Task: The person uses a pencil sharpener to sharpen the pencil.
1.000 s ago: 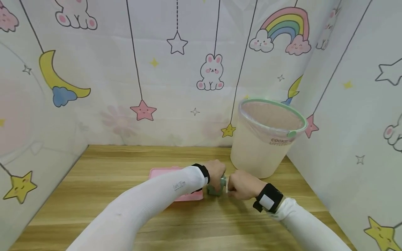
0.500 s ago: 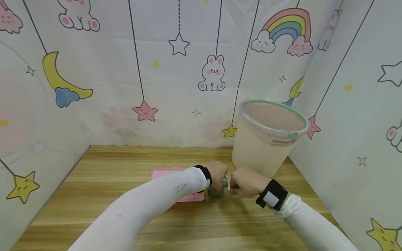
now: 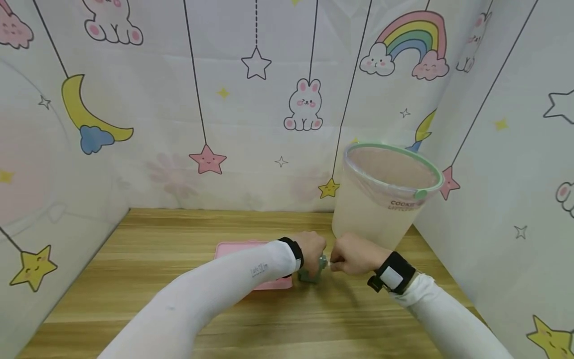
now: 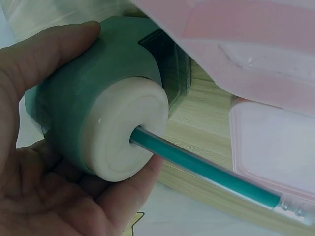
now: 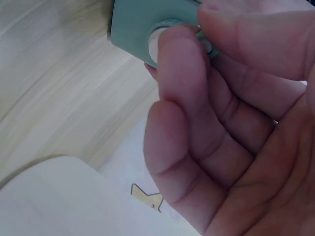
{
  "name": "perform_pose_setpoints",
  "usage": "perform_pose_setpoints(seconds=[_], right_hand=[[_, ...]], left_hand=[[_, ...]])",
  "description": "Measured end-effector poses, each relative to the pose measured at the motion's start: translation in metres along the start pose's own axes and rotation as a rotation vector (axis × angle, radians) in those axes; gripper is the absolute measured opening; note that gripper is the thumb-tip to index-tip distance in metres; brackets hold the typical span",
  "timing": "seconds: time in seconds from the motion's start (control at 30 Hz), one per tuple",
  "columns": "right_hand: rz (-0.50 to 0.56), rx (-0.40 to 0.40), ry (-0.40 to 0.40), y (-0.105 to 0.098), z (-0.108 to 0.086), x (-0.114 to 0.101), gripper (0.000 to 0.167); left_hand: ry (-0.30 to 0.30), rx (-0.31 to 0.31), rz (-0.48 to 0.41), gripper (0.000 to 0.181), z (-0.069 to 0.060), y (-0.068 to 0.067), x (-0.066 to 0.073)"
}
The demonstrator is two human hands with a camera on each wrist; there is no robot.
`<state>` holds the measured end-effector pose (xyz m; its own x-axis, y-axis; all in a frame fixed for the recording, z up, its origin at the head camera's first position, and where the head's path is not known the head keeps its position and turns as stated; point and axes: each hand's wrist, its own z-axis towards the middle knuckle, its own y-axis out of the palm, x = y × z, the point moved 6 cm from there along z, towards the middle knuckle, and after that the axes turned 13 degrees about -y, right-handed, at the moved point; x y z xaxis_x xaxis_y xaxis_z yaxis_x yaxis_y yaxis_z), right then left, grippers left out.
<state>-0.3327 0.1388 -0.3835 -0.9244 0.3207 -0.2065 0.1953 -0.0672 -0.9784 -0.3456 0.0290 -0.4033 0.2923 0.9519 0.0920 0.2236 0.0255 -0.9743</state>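
My left hand (image 3: 311,248) grips a green crank pencil sharpener (image 3: 309,275) on the table. In the left wrist view, the thumb and fingers wrap around the sharpener's body, and a teal pencil (image 4: 206,169) sticks out of the hole in its cream round face (image 4: 115,130). The pencil's clear end points away from the hand. On the opposite side my right hand (image 3: 358,253) pinches the small crank between thumb and index finger; its fingers mostly hide the crank. A white round part (image 5: 155,45) of the sharpener shows beside the fingertip in the right wrist view.
A pink case (image 3: 237,247) lies on the wooden table, partly under my left forearm. Behind my right hand stands a tall cream bin (image 3: 367,214) with a green rim and a clear liner. Patterned cloth walls (image 3: 251,124) enclose the table at the back and sides.
My right hand has risen slightly, its wrist turning, and the white crank handle has shifted with it. The left hand keeps its hold on the sharpener; the head view has shifted a little.
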Motion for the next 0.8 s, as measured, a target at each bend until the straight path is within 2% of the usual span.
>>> perform_pose_setpoints(seconds=[0.3, 0.6, 0.8], right_hand=[[-0.015, 0.005, 0.007, -0.002, 0.001, 0.006, 0.031], [-0.004, 0.019, 0.036, -0.006, 0.002, 0.009, 0.03], [-0.008, 0.041, 0.071, -0.01, 0.002, 0.016, 0.021]], left_hand=[[0.007, 0.014, 0.017, 0.037, -0.002, 0.001, 0.0], [0.031, 0.017, 0.06, 0.045, -0.003, 0.0, 0.001], [0.045, 0.007, 0.078, 0.047, 0.005, 0.006, 0.0]])
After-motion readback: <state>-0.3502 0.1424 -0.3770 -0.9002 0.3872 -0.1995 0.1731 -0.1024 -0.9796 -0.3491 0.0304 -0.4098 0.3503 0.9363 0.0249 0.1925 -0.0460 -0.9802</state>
